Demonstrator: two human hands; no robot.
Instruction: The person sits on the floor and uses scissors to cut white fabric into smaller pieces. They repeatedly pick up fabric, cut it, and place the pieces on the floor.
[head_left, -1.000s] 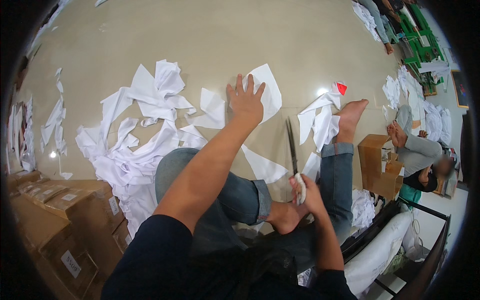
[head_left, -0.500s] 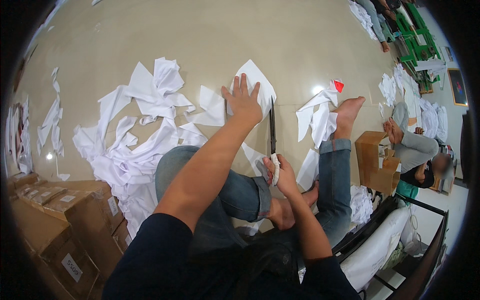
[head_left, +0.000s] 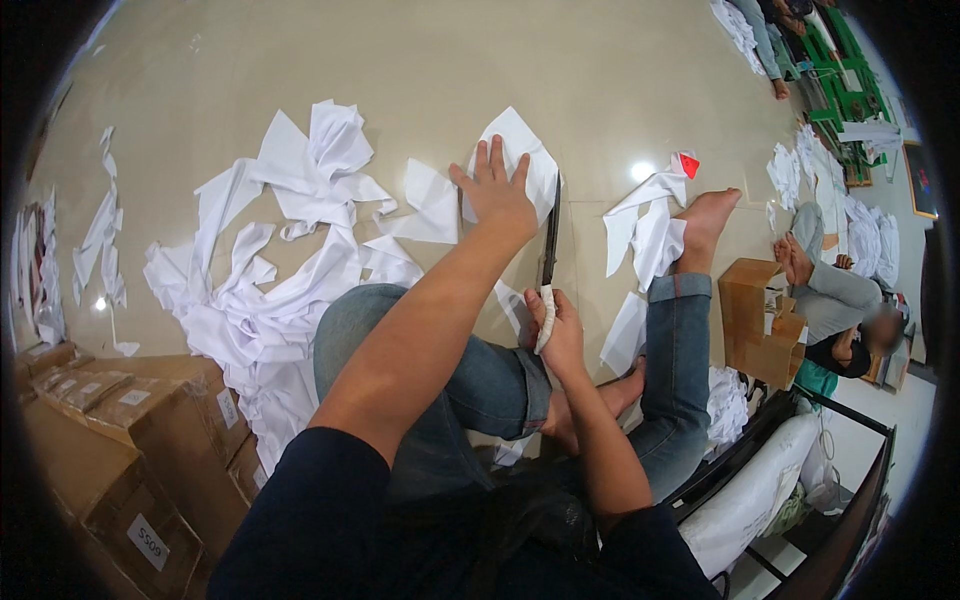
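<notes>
My left hand (head_left: 497, 200) lies flat with fingers spread on a pointed piece of white fabric (head_left: 527, 145), pressing it to the floor. A pair of long dark scissors (head_left: 549, 245) is in my right hand (head_left: 562, 338), whose fingers wrap round a handle bound in white cloth. The blades point away from me, their tips along the right edge of the fabric, close together. Another white fabric piece (head_left: 432, 205) lies just left of my left hand. A narrow white scrap (head_left: 513, 305) sits under the scissors, partly hidden by my right hand and knee.
A heap of white fabric scraps (head_left: 265, 320) spreads on the left, beside cardboard boxes (head_left: 150, 440). More scraps (head_left: 655, 235), one with a red patch (head_left: 690, 165), lie by my bare foot (head_left: 708, 215). Right of my leg stands an open carton (head_left: 750, 325); another person (head_left: 840, 290) sits beyond it.
The view has shifted slightly. The scissors' tips have moved a little forward along the fabric's right edge, and my right hand has come slightly left. My left hand stays flat on the fabric.
</notes>
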